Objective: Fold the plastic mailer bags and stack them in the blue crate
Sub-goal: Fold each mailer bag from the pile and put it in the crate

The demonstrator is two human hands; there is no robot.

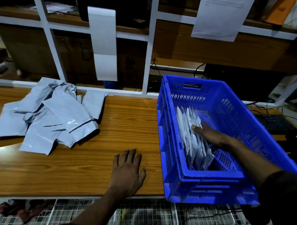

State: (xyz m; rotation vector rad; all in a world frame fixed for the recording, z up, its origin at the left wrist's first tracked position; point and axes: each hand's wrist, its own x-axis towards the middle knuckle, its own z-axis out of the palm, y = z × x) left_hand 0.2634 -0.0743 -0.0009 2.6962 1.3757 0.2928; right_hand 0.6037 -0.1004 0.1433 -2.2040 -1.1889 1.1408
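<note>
While both arms reach forward from the near edge, the wooden table (86,175) spans the scene left to right, with a white shelving frame (150,39) behind it on the far side. Blue crate (209,184) sits on the right part of the table, its near end overhanging the table edge a bit. Perforated walls, handle slot in the far wall.

Loose pile of unfolded grey mailer bags (52,115) lies on the left part of the table, far side, overlapping each other in no order, well apart from the crate. Bare wood between pile and crate.

Folded bags (193,146) stand on edge in a row inside the crate, leaning against its left wall, running from near to far. Right part of the crate floor is uncovered.

Right hand (208,133) is inside the crate, fingers straight and extended toward the far left, fingertips pressing against the top of the folded row. No curl round any bag visible; nothing gripped. Dark sleeve covers the upper arm at the right.

Left hand (128,170) lies flat, palm down on the table just left of the crate's near corner, fingers spread and straight, holding nothing.

White paper strip (103,43) hangs from the shelving above the pile. Printed sheet (222,15) hangs far right. Keyboard (273,123) sits right of the crate.
</note>
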